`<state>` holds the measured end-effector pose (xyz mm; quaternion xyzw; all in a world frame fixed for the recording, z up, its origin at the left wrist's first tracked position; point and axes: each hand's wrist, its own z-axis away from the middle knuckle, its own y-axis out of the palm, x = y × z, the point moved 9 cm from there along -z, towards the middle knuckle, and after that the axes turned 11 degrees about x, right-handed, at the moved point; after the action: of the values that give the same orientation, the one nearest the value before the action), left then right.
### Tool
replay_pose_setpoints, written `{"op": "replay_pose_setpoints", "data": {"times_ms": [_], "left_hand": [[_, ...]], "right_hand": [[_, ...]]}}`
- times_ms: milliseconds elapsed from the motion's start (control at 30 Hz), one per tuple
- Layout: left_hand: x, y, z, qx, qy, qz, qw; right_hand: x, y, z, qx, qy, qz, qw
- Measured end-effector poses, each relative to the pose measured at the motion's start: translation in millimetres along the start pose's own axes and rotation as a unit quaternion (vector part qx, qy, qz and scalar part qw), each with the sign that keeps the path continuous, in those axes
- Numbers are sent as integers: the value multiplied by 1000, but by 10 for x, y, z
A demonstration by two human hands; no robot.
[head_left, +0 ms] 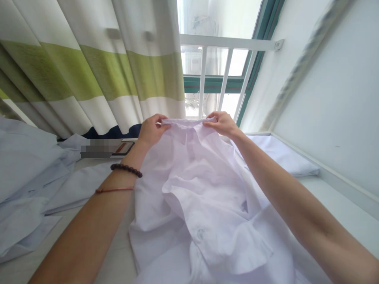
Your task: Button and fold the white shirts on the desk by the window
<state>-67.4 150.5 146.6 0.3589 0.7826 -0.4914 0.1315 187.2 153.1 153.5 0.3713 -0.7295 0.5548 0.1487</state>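
A white shirt (204,177) spreads down the middle of the view, its collar raised at the far end and its lower part in loose folds. My left hand (153,129) pinches the left end of the collar between thumb and fingers. At the collar's right end, my right hand (221,123) grips the cloth in the same way. The collar is stretched between both hands. A beaded bracelet (126,169) and a thin reddish band (115,190) circle my left wrist and forearm.
White garments (26,169) are heaped at the left. A folded white cloth (281,154) lies at the right by the wall. A phone-like item (124,148), partly blurred out, sits near the curtain (103,75). White railings (227,41) cross the window behind.
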Motion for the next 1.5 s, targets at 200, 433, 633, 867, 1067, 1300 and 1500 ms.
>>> {"op": "replay_pose_setpoints", "data": {"times_ms": [200,433,633,867,1067,1300,1500], "left_hand": [[-126,72,-242,-20,9,-79,997],[-237,510,514,91,26,-179,979],[70,1038,1133,231,9,-212,949],[342,1339,1036,337,-19,-238,911],[347,1328,773,304,-5,-213,929],[164,834,318,183,10,-196,963],[385,718,66,129,-32,-206,970]], "right_hand": [[-54,196,-462,-58,16,92,994],[19,738,240,91,-36,319,943],[-447,1219,872,249,19,314,916],[-860,1269,723,293,75,254,919],[-927,1144,516,275,67,244,928],[-1030,655,199,142,126,244,951],[-1090,705,-14,147,153,236,948]]}}
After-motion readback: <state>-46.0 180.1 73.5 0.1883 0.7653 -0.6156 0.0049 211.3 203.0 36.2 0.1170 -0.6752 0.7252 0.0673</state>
